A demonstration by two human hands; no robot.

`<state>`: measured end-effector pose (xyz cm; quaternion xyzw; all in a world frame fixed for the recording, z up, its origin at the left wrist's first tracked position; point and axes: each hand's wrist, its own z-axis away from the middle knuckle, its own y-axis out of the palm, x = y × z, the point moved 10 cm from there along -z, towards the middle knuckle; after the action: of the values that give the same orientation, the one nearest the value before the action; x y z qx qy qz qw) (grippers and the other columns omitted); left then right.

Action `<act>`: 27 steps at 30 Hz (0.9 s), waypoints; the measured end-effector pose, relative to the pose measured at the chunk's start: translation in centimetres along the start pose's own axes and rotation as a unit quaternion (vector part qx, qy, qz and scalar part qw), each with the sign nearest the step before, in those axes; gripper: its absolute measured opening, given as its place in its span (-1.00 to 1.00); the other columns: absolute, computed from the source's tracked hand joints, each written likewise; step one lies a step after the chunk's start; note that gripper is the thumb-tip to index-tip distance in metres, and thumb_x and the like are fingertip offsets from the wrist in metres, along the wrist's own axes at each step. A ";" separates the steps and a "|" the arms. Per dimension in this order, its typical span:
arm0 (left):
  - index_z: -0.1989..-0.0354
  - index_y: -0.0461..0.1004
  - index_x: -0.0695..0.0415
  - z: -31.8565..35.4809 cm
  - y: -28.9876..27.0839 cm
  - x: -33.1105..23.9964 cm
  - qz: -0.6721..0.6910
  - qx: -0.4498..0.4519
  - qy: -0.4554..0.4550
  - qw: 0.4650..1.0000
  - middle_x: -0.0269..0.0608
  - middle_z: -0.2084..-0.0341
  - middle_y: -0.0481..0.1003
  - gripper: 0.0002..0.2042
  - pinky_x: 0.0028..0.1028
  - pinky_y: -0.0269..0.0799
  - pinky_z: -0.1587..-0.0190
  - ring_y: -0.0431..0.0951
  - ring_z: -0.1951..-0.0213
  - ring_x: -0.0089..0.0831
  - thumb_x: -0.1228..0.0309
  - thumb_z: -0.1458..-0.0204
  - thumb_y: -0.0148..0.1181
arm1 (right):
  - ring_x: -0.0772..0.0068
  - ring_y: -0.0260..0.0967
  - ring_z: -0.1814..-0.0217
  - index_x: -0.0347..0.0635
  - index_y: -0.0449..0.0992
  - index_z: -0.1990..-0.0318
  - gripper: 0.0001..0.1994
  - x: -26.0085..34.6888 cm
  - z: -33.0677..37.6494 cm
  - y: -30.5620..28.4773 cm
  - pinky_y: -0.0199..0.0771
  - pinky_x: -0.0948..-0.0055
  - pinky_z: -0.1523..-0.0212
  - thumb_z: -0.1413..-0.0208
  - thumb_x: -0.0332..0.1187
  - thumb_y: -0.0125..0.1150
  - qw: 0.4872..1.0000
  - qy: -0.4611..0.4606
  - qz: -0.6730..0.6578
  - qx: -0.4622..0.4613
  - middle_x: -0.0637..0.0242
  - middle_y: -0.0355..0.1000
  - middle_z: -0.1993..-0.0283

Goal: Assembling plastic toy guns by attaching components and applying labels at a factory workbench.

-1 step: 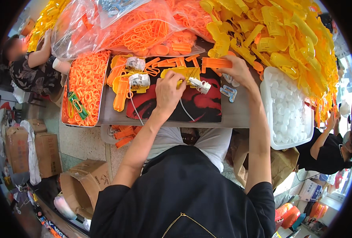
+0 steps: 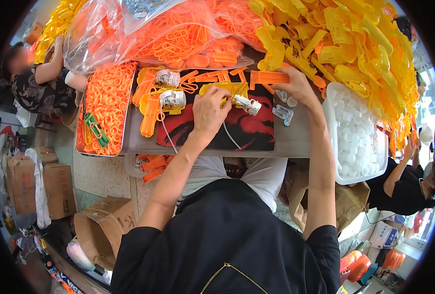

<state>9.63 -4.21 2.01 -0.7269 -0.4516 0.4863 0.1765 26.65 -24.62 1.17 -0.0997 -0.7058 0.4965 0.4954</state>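
My left hand [image 2: 209, 110] grips a yellow plastic shell [image 2: 236, 89] over the black and red mat [image 2: 262, 128]. A white mechanism [image 2: 247, 104] with a pale tube [image 2: 231, 136] sits at the shell's right end. My right hand [image 2: 298, 86], off to the right, pinches an orange L-shaped plastic part [image 2: 269, 77] just beyond that shell. Left of my left hand lie two yellow shells with orange handles [image 2: 150, 115] and white mechanisms [image 2: 172, 98] in them. Loose orange parts [image 2: 205, 77] are behind my left hand; small blue and white pieces [image 2: 282, 114] lie below my right hand.
A tray [image 2: 123, 142] of orange rings, with a green tool [image 2: 96, 130] on top, stands at left. A white bin [image 2: 332, 142] of translucent caps is at right. Bags of orange parts [image 2: 178, 41] and a yellow shell heap [image 2: 344, 44] fill the back. Other people sit at both sides.
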 end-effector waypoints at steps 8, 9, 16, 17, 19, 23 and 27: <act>0.16 0.68 0.13 -2.3 1.1 -0.6 -0.051 0.140 0.043 0.988 -0.12 0.28 0.51 -0.81 -0.25 0.54 0.14 0.63 0.26 -0.21 0.36 -0.07 0.33 | 0.24 0.42 0.00 -0.16 0.55 -0.13 -0.68 7.6 -0.1 -2.4 0.50 0.33 0.02 -0.23 -0.40 0.23 0.985 -0.090 -0.039 -0.142 0.15 0.34 -0.06; 0.16 0.68 0.13 -2.2 1.0 -0.1 -0.052 0.137 0.043 0.988 -0.12 0.28 0.51 -0.81 -0.25 0.54 0.14 0.63 0.26 -0.21 0.36 -0.07 0.33 | 0.21 0.39 -0.03 -0.13 0.58 -0.07 -0.72 10.6 0.8 -3.0 0.51 0.31 0.05 -0.22 -0.47 0.21 0.958 -0.170 0.035 -0.229 0.16 0.35 -0.04; -0.40 0.22 0.26 2.6 0.0 7.0 0.540 0.054 -0.320 0.777 -0.14 0.17 0.58 -0.37 -0.45 0.56 0.21 0.63 0.30 -0.50 0.08 -0.32 0.17 | 0.06 0.27 -0.39 -0.08 0.52 -0.13 -0.44 23.1 11.0 10.1 0.25 -0.11 -0.45 0.17 -0.40 0.34 0.831 -0.514 0.197 -0.082 0.36 0.35 -0.30; -0.39 0.23 0.28 2.8 -0.3 5.9 0.449 0.128 -0.294 0.834 -0.21 0.27 0.60 -0.37 -0.41 0.58 0.19 0.62 0.35 -0.46 0.18 -0.27 0.25 | 0.04 0.26 -0.39 -0.07 0.49 -0.19 -0.36 22.9 12.2 9.2 0.26 -0.10 -0.42 0.19 -0.35 0.41 0.830 -0.520 0.180 -0.090 0.28 0.29 -0.35; -0.32 0.32 0.26 3.4 0.0 5.7 0.342 0.201 -0.285 0.873 -0.07 0.06 0.61 -0.47 -0.30 0.57 0.02 0.65 0.13 -0.31 0.34 -0.22 0.28 | 0.00 0.23 -0.40 -0.07 0.44 -0.23 -0.32 19.0 11.0 7.0 0.27 -0.10 -0.39 0.16 -0.34 0.46 0.885 -0.422 0.104 -0.165 0.15 0.23 -0.38; -0.23 0.39 0.27 3.4 -2.0 5.0 0.194 0.089 -0.187 0.959 0.03 0.20 0.63 -0.55 -0.26 0.60 0.13 0.67 0.31 -0.11 0.46 -0.18 0.27 | -0.02 0.42 -0.16 -0.20 0.47 -0.17 -0.52 12.4 8.0 5.0 0.41 0.16 -0.14 -0.10 -0.30 0.42 0.981 -0.137 0.053 -0.127 0.06 0.42 -0.16; -0.16 0.44 0.27 3.2 -2.9 2.6 0.106 0.012 -0.051 0.993 0.20 0.22 0.56 -0.58 -0.23 0.54 0.07 0.60 0.23 0.14 0.47 -0.12 0.30 | 0.02 0.50 0.04 -0.28 0.53 -0.03 -0.66 9.8 6.0 4.7 0.46 0.21 0.01 -0.19 -0.28 0.34 0.992 -0.063 -0.058 -0.094 0.04 0.51 0.03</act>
<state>5.74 -1.14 1.08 -0.7426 -0.3744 0.5444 0.1096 15.44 -19.72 3.26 -0.0733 -0.7834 0.4039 0.4667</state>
